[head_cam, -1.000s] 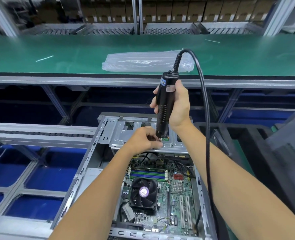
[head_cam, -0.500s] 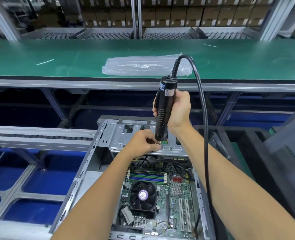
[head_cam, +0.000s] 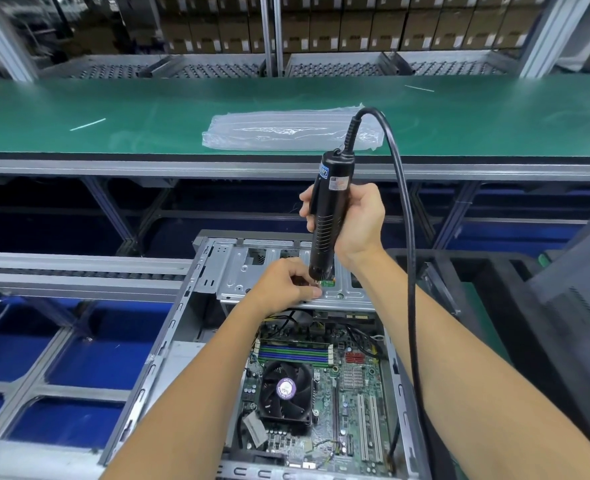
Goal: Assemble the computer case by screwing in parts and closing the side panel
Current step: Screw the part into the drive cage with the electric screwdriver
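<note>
Two hands mid-frame over open computer case (head_cam: 217, 271): right hand (head_cam: 352, 220) grips upright electric screwdriver (head_cam: 328, 216); left hand (head_cam: 286, 285), fingers curled, pinches at its tip.

Both forearms reach toward 12 o'clock; right hand (head_cam: 350, 223) clenched in an upright fist, left hand (head_cam: 286, 284) at its 7 o'clock, fingertips pinched together

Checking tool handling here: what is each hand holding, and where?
Right hand grips the electric screwdriver mid-body; left hand pinches at its tip, screw unseen.
</note>
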